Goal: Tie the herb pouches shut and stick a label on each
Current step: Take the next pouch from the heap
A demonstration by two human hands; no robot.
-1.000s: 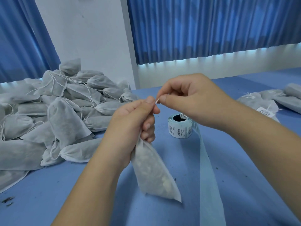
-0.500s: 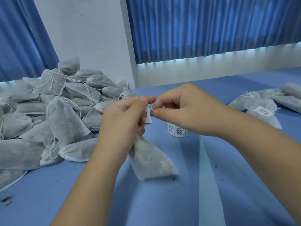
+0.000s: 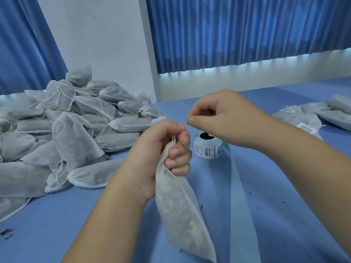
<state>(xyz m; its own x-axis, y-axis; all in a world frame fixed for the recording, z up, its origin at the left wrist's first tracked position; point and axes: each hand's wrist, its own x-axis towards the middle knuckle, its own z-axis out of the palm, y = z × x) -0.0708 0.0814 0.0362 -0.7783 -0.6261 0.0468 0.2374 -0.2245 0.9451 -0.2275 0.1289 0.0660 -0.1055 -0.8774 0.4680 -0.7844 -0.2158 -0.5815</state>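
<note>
My left hand [image 3: 163,149] grips the gathered neck of a white herb pouch [image 3: 182,211], which hangs down over the blue table [image 3: 284,205]. My right hand [image 3: 218,118] is just above and to the right, thumb and forefinger pinched on the pouch's thin drawstring. The string itself is barely visible between the two hands. A roll of barcode labels [image 3: 208,148] stands on the table behind my hands, its pale blue backing strip [image 3: 239,196] trailing toward me.
A large heap of white pouches [image 3: 66,133] with loose strings fills the table's left side. Several pouches with labels [image 3: 313,118] lie at the right edge. Dark herb crumbs [image 3: 6,232] dot the table. Blue curtains and a white wall stand behind.
The pouch went from hanging, to resting crumpled on the table, to hanging upright again. My right hand has pulled up and to the right, away from my left hand.
</note>
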